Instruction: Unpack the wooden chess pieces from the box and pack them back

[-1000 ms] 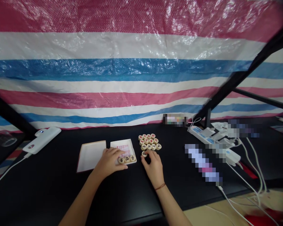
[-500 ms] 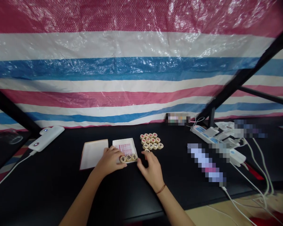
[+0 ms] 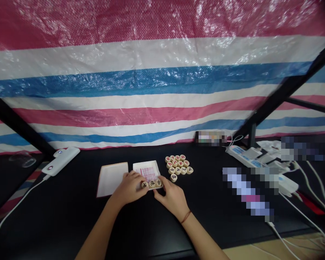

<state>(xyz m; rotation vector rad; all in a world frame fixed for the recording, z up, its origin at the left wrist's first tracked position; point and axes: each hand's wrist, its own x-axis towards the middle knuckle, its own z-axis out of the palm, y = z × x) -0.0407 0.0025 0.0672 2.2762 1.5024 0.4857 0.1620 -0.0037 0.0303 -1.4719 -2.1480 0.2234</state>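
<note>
A shallow white box [image 3: 144, 164] holds a folded sheet of red-lined paper [image 3: 148, 174]. Three round wooden Chinese chess pieces [image 3: 151, 183] with black characters form a row along its near side. My left hand [image 3: 130, 187] reaches over the box's left side, thumb and fingers closed around the leftmost piece. At the near right corner, my right hand [image 3: 174, 196] has its fingers on the right wall and its thumb at the front. Right of the box stand rows of pieces [image 3: 178, 163], red characters behind black. A single black-character piece [image 3: 173, 177] sits nearest me.
An open box lid [image 3: 112, 178] lies left of the box. A white device with a cable [image 3: 61, 162] is at the left. Power strips [image 3: 246, 159] and cables spread over the right. A striped plastic sheet [image 3: 151, 83] hangs behind the black table [image 3: 141, 231].
My right hand has moved from beside the loose pieces to the box's right corner, uncovering the single nearest piece. My left hand stays at the box. The view has shifted slightly.
</note>
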